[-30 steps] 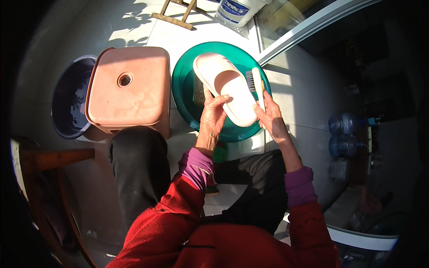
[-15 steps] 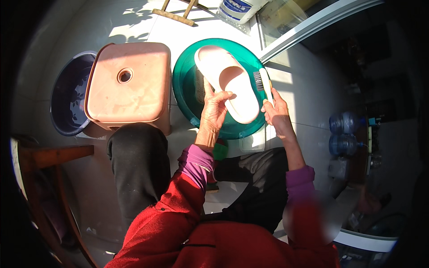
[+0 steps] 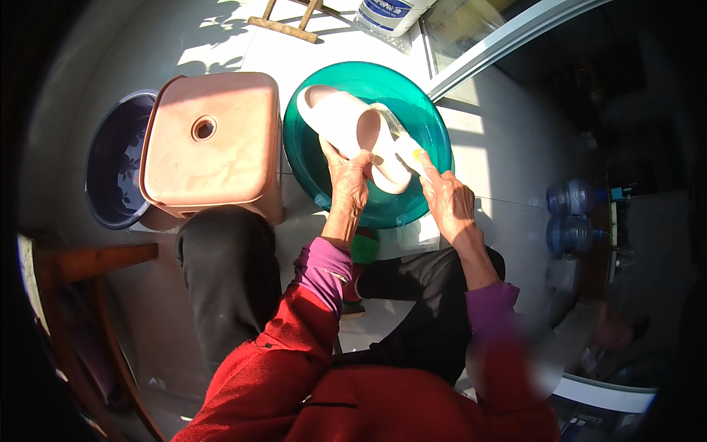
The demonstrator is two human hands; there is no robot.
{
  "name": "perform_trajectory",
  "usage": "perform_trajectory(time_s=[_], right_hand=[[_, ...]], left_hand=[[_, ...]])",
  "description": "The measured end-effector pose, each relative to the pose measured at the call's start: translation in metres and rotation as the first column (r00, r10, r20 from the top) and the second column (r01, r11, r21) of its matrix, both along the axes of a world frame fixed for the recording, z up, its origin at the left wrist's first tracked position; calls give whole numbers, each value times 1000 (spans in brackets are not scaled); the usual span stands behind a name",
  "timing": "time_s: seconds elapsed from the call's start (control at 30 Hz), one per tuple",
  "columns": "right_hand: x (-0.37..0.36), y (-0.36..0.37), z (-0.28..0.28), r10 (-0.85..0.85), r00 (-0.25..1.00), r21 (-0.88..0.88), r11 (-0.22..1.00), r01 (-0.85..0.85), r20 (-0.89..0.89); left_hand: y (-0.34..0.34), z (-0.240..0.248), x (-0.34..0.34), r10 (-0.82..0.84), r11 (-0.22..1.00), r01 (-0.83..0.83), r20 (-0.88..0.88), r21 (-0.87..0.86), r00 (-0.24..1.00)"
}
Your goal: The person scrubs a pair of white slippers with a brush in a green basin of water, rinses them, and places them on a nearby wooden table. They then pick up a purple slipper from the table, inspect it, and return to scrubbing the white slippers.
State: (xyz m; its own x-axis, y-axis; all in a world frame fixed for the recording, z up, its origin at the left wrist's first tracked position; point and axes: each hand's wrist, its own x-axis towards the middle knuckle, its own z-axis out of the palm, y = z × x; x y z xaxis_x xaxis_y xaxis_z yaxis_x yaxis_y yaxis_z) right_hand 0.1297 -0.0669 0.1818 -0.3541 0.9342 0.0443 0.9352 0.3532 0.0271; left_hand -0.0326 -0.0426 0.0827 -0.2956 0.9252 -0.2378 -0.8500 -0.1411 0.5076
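A pale pink slipper (image 3: 336, 116) is tilted over a green basin (image 3: 318, 82), its toe end toward the far left. My left hand (image 3: 349, 180) is closed on its near left side, with the thumb over the edge of the footbed. In my right hand (image 3: 449, 200) is a white-handled scrubbing brush (image 3: 407, 152), held at the slipper's right side near the heel. Its dark bristles, seen earlier, are turned out of sight, so whether they touch the slipper I cannot tell. Something pale, partly hidden by the slipper, lies in the basin behind it.
Left of the basin stands a pink plastic stool (image 3: 213, 147), with a dark purple tub (image 3: 110, 166) beyond it. A white bucket (image 3: 390, 15) and a wooden stand (image 3: 283, 28) are at the far side. A glass door frame (image 3: 508, 48) and large blue water bottles (image 3: 567, 225) are on the right.
The brush has swung left and down from beside the basin's right rim to the slipper's side, its bristles turned away. The slipper has shifted slightly left and tilted, still in my left hand.
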Motion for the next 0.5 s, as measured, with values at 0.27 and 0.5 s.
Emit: perform_trajectory(time_s=[0.27,0.5], right_hand=[[25,27,12,-194,783,-14,973,230,-591],[10,27,13,74,876,117,993,-20,-476]], left_hand=[[-12,0,-12,-172,983,164,-110,-78,979],[-14,1,-14,-352,935,335,-205,-113,913]])
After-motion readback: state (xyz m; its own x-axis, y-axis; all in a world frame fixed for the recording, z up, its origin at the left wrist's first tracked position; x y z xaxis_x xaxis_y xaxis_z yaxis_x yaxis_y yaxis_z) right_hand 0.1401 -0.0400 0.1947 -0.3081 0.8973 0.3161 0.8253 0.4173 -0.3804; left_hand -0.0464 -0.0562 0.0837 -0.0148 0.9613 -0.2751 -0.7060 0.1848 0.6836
